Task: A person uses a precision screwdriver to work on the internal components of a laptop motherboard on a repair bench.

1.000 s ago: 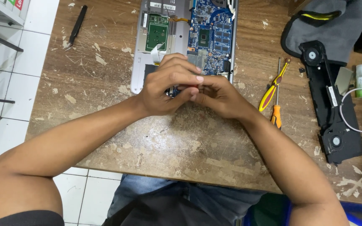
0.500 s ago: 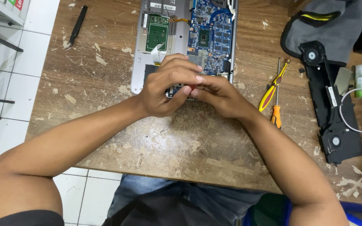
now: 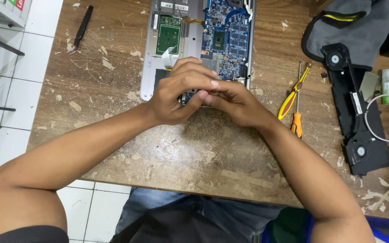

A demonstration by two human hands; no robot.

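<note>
An opened laptop base (image 3: 147, 67) lies on the worn wooden table (image 3: 203, 153), its blue circuit board (image 3: 226, 36) and a small green board (image 3: 168, 38) exposed. My left hand (image 3: 176, 96) and my right hand (image 3: 235, 103) meet over the near edge of the laptop, fingers curled and touching each other. The fingertips press together around something too small and hidden to make out. Both hands cover the lower part of the board.
Two screwdrivers, one yellow-and-red (image 3: 293, 94) and one orange-handled (image 3: 297, 121), lie right of my hands. A black speaker assembly (image 3: 356, 117) with a white cable (image 3: 383, 121) sits further right, below a grey bag (image 3: 356, 27). A black pry tool (image 3: 83, 27) lies far left.
My fingers have shifted slightly against each other; the hands stay in the same place over the laptop.
</note>
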